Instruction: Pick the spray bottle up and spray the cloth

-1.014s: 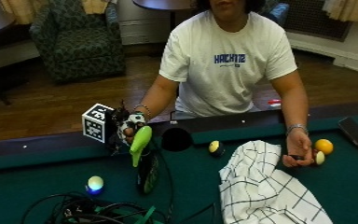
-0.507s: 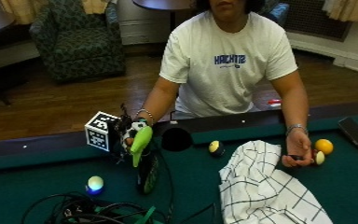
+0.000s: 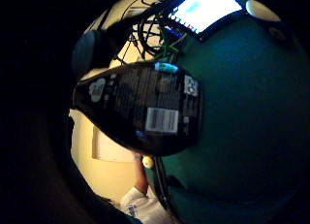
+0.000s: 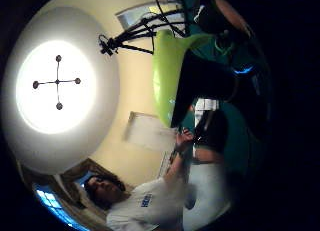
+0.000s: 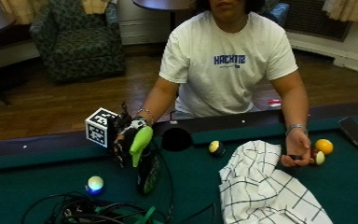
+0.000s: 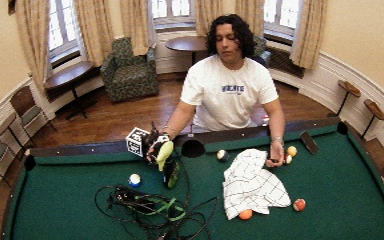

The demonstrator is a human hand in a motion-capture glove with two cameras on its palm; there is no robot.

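The fingers of the gloved right hand [image 5: 124, 140] are curled around the neck of the spray bottle [image 5: 145, 161], left of centre in the outside view, holding it just above the green felt of the pool table [image 5: 36, 184]. The bottle has a smooth, curved lime-green trigger head [image 5: 141, 142] and a dark, rounded, glossy body hanging below it; the little-finger palm view shows that body [image 3: 140, 107] close up, teardrop-shaped, with a printed label and barcode. The cloth [image 5: 263, 186], white with a thin black grid and softly rumpled, lies at the lower right of the outside view, apart from the bottle. The bare left hand [image 5: 297, 153] rests at its upper edge, beside an orange ball [image 5: 323, 146]. A round yellow-and-blue ball [image 5: 94, 183] sits lower left, above tangled black cables [image 5: 83, 212].
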